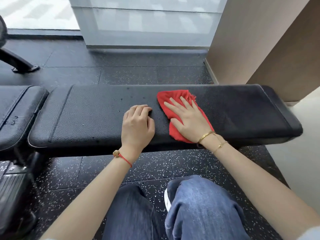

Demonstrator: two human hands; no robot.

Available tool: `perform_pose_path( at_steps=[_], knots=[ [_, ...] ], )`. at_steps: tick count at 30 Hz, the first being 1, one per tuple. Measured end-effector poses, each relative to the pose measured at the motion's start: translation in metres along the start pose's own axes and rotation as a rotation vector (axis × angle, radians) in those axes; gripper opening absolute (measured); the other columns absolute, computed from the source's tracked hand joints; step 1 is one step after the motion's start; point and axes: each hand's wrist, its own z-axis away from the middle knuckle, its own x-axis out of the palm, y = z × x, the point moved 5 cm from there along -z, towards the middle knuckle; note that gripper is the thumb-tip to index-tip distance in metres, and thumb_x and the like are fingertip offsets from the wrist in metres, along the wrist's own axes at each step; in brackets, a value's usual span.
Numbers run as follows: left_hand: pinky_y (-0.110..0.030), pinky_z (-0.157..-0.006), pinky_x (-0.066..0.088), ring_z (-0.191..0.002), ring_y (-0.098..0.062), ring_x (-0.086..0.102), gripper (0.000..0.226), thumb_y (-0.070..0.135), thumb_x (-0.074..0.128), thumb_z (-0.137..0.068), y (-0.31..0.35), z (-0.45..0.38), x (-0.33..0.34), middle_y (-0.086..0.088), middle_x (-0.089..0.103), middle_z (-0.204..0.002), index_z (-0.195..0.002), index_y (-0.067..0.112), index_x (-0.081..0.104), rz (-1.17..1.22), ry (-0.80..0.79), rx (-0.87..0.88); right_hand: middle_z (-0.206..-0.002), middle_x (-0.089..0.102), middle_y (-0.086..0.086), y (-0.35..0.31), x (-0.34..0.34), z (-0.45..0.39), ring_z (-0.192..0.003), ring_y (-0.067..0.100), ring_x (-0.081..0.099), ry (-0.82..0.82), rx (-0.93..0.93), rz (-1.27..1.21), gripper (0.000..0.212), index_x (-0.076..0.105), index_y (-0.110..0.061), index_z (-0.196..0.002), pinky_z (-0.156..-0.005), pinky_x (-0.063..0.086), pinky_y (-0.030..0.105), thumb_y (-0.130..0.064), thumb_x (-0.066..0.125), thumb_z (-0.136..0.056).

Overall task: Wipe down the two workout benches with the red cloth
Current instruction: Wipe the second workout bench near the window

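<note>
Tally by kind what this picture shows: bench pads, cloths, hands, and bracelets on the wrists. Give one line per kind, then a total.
Bench pads: 2, long pad, seat pad
Red cloth: 1
Hands: 2, left hand, right hand
Bracelets: 3, red cord bracelet, gold bangle, gold chain bracelet
Total: 8

Black speckled rubber floor tiles (142, 167) underfoot. Frosted glass panel (147, 21) at back, tan wall (263, 40) on right. Black machine leg (19, 62) bolted down far left. Dark ridged footplate (12, 184) at lower left. Blue jeans (199, 210) and white shoe edge (167, 200) at bottom.
</note>
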Motion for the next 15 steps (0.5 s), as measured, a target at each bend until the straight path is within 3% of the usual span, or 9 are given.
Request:
perform_pose_path(
  at_steps=[5,8,11,15],
  knots=[
    [-0.041,-0.104,0.042,-0.118,-0.027,0.056,0.03,0.016,0.05,-0.087,0.0,0.001,0.0,-0.003,0.066,-0.12,-0.112,0.01,0.067,-0.008,0.002,0.001,-0.161,0.018,-0.01,0.053,-0.008,-0.022,-0.15,0.024,0.009,-0.009,0.233,-0.019,0.055,0.026,-0.037,-0.151,-0.121,0.0,0.046,-0.035,0.041,-0.097],
    [-0.04,-0.105,0.042,-0.117,-0.027,0.056,0.031,0.016,0.049,-0.087,0.002,0.001,0.001,-0.003,0.066,-0.12,-0.112,0.01,0.067,-0.021,0.01,0.001,-0.162,0.014,-0.009,0.049,-0.007,-0.064,-0.15,0.025,0.006,-0.026,0.316,-0.007,0.055,0.023,-0.037,-0.152,-0.121,-0.002,0.048,-0.037,0.035,-0.098],
    [-0.04,-0.104,0.042,-0.117,-0.027,0.056,0.033,0.015,0.048,-0.086,0.002,0.0,0.0,-0.003,0.066,-0.12,-0.112,0.01,0.067,-0.024,0.009,-0.004,-0.162,0.014,-0.008,0.003,0.004,-0.081,-0.15,0.024,0.004,-0.041,0.163,0.005,0.056,0.021,-0.038,-0.152,-0.121,-0.004,0.049,-0.037,0.036,-0.098],
    [-0.041,-0.105,0.043,-0.118,-0.027,0.057,0.036,0.017,0.044,-0.085,0.002,-0.001,-0.001,-0.004,0.067,-0.12,-0.112,0.009,0.067,-0.016,-0.007,-0.011,-0.161,0.016,-0.009,-0.035,0.009,-0.042,-0.15,0.023,0.006,-0.016,-0.041,0.02,0.058,0.022,-0.037,-0.152,-0.121,-0.004,0.047,-0.038,0.039,-0.096]
  ],
)
